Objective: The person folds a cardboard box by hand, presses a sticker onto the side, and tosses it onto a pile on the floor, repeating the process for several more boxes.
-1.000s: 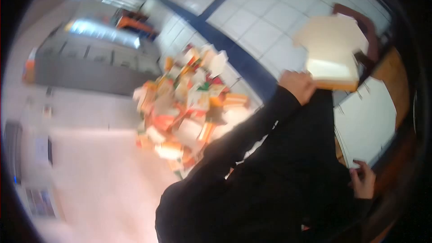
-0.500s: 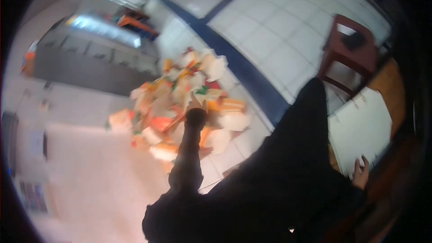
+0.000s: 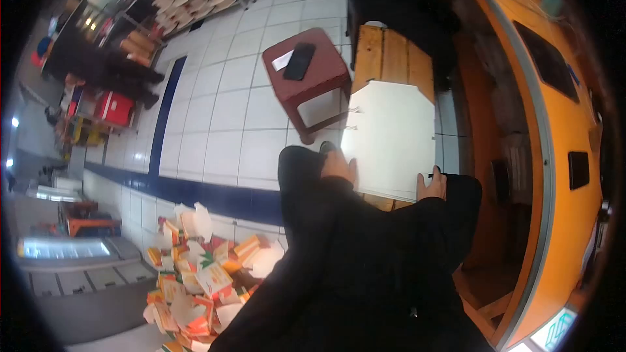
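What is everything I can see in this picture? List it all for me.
flat card sheets: one stack, white, on the wooden bench
wooden bench: one, light brown, beside the stool
stool: one, dark red, on the tiled floor
phone: one, black, on the stool
paper slip: one, white, on the stool beside the phone
folded boxes: a heap, orange and white, on the floor at lower left
floor: white tiles with a dark blue stripe
counter: one, orange, along the right
crate: one, red, far left
left hand: black sleeve, at the near edge of the sheets
right hand: black sleeve, at the near edge of the sheets
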Available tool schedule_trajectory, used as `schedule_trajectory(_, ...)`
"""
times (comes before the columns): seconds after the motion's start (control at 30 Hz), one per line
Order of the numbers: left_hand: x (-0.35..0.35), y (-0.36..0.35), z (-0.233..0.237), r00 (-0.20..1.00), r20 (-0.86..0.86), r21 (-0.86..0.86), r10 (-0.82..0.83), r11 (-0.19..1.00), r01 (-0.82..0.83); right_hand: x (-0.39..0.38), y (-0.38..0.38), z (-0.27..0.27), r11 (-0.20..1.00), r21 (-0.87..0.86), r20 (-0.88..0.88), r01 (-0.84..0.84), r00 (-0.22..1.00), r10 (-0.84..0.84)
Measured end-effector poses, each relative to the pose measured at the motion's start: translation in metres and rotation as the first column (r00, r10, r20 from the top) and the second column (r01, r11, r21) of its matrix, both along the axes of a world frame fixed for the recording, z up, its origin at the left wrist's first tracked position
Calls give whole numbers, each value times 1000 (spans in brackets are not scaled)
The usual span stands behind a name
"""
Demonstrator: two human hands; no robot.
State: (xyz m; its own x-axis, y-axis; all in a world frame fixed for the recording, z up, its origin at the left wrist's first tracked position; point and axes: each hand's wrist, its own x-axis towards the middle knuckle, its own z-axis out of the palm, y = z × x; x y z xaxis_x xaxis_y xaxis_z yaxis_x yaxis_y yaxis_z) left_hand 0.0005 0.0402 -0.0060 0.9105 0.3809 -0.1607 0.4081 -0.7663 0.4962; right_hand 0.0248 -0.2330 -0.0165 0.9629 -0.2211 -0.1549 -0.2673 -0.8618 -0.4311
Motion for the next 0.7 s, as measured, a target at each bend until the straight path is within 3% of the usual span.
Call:
schedule_trajectory(0.07,-1,-7,2,1000,-3,54,8,999,-8,4,0,-11,997,-62,192,41,981,-29)
schedule_trajectory(0.17,1,-8,0,997,73,18,34,999,-35,19,-7,-36,997,47,88,59,994,-63)
schedule_trajectory(0.3,5,-2,-8,993,95,-21,65,998,-63,10,-2,-25,995,76,30,69,997,-71)
schedule_trajectory(0.33,6,-2,-7,994,95,-22,51,999,-49,10,-2,-18,983,155,-37,96,995,-91)
schedule_trajectory(0.37,6,-1,-6,994,94,-20,62,998,-61,11,-3,-22,982,155,-38,107,994,-102)
schedule_trajectory(0.43,6,-1,-8,994,88,-14,69,998,-68,12,0,-36,989,129,154,79,983,-99)
schedule_trajectory(0.7,3,-5,-12,983,176,-9,53,999,-53,-2,3,-26,995,88,124,54,990,-65)
